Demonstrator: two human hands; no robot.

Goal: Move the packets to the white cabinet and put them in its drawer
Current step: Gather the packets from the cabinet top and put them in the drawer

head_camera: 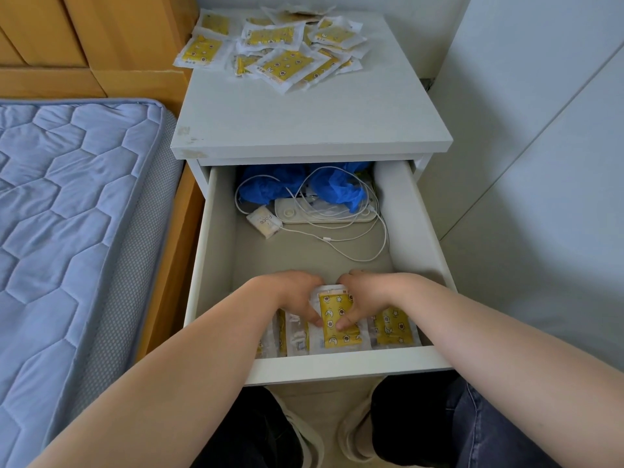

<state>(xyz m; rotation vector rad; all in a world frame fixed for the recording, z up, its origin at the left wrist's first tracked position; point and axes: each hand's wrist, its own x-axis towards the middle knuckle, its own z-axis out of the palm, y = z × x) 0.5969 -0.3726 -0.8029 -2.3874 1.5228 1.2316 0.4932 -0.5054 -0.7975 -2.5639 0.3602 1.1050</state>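
The white cabinet (304, 119) stands by the bed with its top drawer (341, 366) pulled out. Several yellow star-print packets (280, 45) lie in a loose heap at the back of the cabinet top. More packets (393, 327) stand in a row along the drawer's front wall. My left hand (290, 295) and my right hand (368, 295) are both inside the drawer, gripping one upright packet (337, 332) from either side, thumbs pressed on its yellow face. Other packets to its left are partly hidden by my left wrist.
At the back of the drawer lie blue crumpled plastic (334, 187), a white power strip (324, 214), a white cable (354, 244) and a small tissue pack (263, 221). A blue quilted mattress (67, 231) on a wooden frame borders the left; a white wall (540, 163) borders the right.
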